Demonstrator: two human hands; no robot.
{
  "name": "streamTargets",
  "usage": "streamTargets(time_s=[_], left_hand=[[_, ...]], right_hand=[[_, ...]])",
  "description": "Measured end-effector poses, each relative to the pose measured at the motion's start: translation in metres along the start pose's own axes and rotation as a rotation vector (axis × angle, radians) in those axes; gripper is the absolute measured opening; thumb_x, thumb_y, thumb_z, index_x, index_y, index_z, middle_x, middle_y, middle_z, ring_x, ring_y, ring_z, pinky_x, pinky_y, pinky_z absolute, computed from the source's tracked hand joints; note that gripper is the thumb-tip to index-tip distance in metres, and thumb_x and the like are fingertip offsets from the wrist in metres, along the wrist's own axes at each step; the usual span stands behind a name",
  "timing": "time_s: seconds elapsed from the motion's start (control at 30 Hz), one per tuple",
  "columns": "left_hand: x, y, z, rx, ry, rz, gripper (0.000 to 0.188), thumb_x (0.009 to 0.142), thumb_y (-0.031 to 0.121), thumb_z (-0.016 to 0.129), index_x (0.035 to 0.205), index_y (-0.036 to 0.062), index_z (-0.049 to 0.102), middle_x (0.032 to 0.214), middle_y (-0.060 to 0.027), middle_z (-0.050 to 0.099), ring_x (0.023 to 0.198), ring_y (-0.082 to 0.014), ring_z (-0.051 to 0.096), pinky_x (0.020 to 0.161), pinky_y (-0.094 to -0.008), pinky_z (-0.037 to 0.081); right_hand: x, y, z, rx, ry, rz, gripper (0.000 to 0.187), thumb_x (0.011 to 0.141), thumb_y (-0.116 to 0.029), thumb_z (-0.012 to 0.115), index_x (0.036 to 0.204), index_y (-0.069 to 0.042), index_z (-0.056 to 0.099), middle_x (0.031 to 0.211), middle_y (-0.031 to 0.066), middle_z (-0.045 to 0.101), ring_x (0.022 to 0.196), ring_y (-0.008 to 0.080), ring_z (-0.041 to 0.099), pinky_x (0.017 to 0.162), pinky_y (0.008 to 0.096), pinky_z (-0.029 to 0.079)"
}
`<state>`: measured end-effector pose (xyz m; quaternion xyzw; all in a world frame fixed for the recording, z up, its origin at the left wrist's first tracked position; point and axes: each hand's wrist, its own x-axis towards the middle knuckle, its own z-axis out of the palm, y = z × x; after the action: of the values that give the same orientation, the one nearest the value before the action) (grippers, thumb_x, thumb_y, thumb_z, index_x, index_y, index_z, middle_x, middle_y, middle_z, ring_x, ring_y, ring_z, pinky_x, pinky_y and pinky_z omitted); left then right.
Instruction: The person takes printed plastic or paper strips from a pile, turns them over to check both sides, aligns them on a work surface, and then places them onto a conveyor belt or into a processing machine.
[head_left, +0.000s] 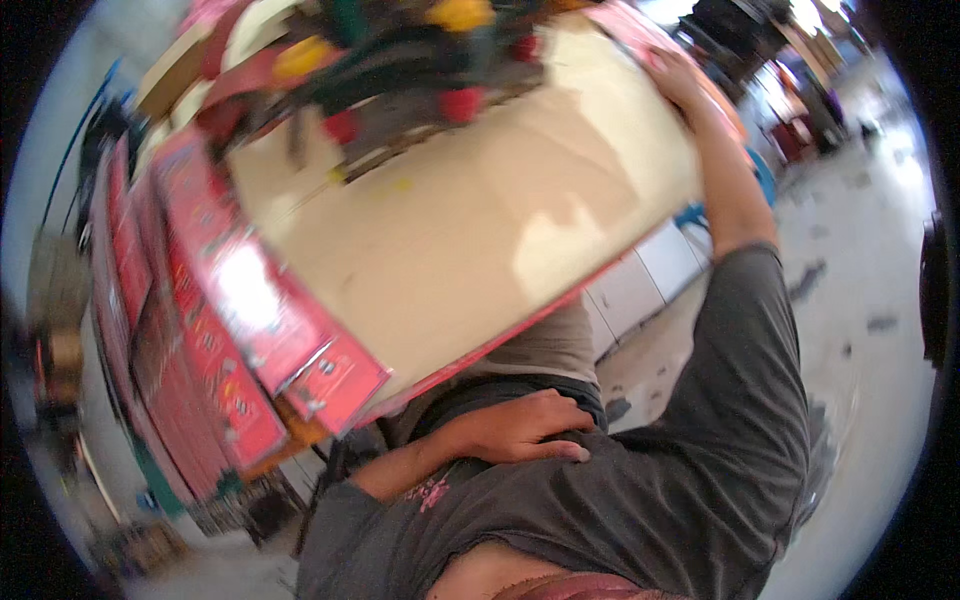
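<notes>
My left hand [530, 425] rests against the front of my dark grey shirt [600, 500] at waist height. Its fingers lie loosely bent on the cloth, with no object visible in them. My right arm reaches forward, and my right hand [677, 78] lies with fingers out on the right side of the tabletop, by its pink-red edge. Between the two arms spreads a cream and tan tabletop covering [440, 240]. At its far side stands a dark green machine [400, 70] with yellow and red knobs, smeared by motion.
Stacks of flat red printed packages [250, 290] line the table's left side. A brown box [172, 72] sits at the far left. White cabinet fronts [635, 285] show under the table. Stained pale floor [850, 260] stretches to the right, with blurred clutter beyond.
</notes>
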<state>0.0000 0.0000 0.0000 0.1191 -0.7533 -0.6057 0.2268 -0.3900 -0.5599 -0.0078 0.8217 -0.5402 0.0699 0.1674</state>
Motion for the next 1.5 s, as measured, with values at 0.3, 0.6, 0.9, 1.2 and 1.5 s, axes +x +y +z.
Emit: streamTargets(time_s=[0.3,0.6,0.9,1.2,1.5], left_hand=[[-0.050,0.028,-0.013,0.077,0.415,-0.103,0.034,0.104,0.041,0.068,0.100,0.0065,0.066,0.096,-0.0096,0.066,0.096,-0.0327,0.062,0.086,-0.0464,0.047],[-0.098,0.087,-0.030,0.340,0.994,0.004,0.013,0.097,0.021,0.078,0.096,0.0099,0.072,0.090,-0.0051,0.069,0.085,-0.0277,0.067,0.080,-0.0416,0.050],[-0.168,0.113,-0.085,0.814,1.840,-0.739,0.021,0.095,0.019,0.082,0.107,0.0025,0.075,0.087,-0.0085,0.073,0.076,-0.0166,0.067,0.066,-0.0325,0.052],[-0.212,0.100,-0.078,0.867,1.841,-1.065,0.033,0.101,0.026,0.076,0.118,-0.0025,0.076,0.100,-0.0146,0.077,0.091,-0.0204,0.073,0.083,-0.0357,0.056],[-0.208,0.092,-0.075,0.708,1.989,-0.816,0.026,0.102,0.021,0.076,0.108,-0.0040,0.075,0.083,-0.0031,0.073,0.072,-0.0063,0.060,0.066,-0.0265,0.050]], right_hand=[[0.017,-0.027,-0.008,0.313,0.143,0.113,0.058,0.100,-0.050,0.069,0.134,-0.004,0.072,0.132,0.0201,0.073,0.119,0.0333,0.071,0.105,0.0398,0.051],[-0.130,-0.147,-0.126,0.771,0.504,0.229,0.038,0.111,-0.019,0.060,0.141,0.003,0.064,0.133,0.0163,0.072,0.125,0.0258,0.067,0.107,0.0366,0.051],[-0.247,-0.351,-0.159,1.301,0.510,0.324,0.022,0.107,-0.005,0.058,0.126,0.003,0.066,0.110,0.0045,0.065,0.092,0.0116,0.056,0.082,0.0250,0.047],[-0.236,-0.505,-0.231,1.291,-0.172,-0.601,0.046,0.091,-0.011,0.076,0.135,-0.003,0.065,0.120,0.0184,0.063,0.111,0.0387,0.058,0.098,0.0468,0.051],[-0.234,-0.526,-0.223,1.063,-0.157,-0.643,0.050,0.089,-0.023,0.078,0.136,-0.008,0.066,0.113,0.0143,0.061,0.103,0.0342,0.057,0.091,0.0446,0.052]])
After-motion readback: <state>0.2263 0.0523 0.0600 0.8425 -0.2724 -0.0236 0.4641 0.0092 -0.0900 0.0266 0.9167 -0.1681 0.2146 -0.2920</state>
